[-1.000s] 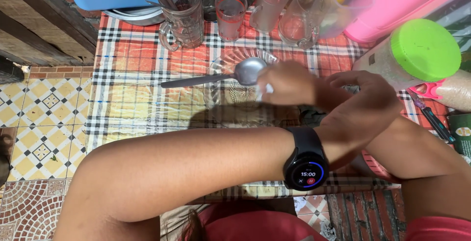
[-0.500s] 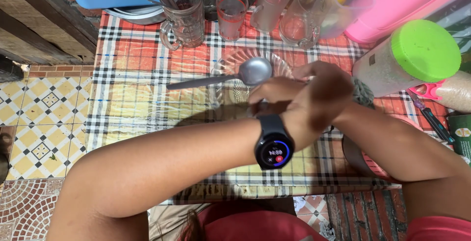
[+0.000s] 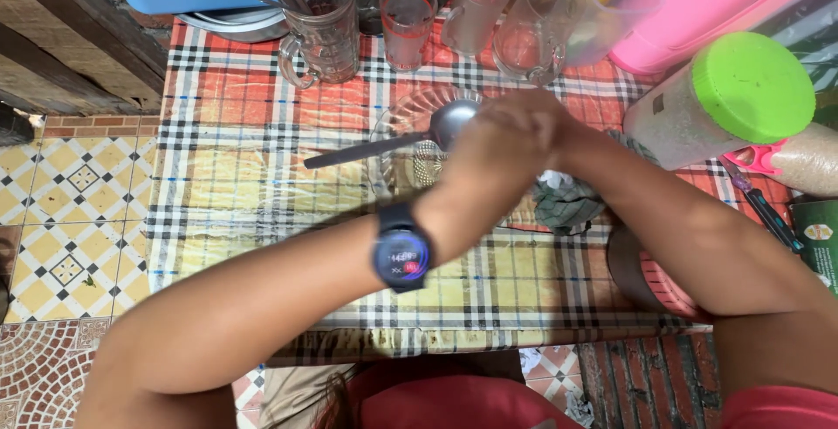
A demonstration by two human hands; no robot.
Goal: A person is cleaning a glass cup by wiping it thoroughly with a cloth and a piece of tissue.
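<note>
Both hands are brought together over the middle of the plaid tablecloth (image 3: 262, 158), the left hand (image 3: 489, 154) laid over the right hand (image 3: 546, 128) so they're pretty much pressed into one clump. What's going on with the fingers underneath can't really be made out, and it can't be told if anything is pinched between them. A dark smartwatch (image 3: 401, 256) is worn on the left wrist, face up.

Just past the hands, a clear glass dish (image 3: 410, 145) is set on the cloth, and a metal spoon (image 3: 397, 139) is laid across it, bowl toward the hands, handle pointing out to the left. The spoon bowl is right beside the knuckles; whether it's actually touched can't be told.

A crumpled dark green cloth (image 3: 567, 206) is seen under the right forearm. A glass mug (image 3: 323, 23) with utensils in it, a small tumbler (image 3: 408, 20) and more glasses are lined up along the far edge. A jar with a green lid (image 3: 724, 102) is lying on its side to the right.
</note>
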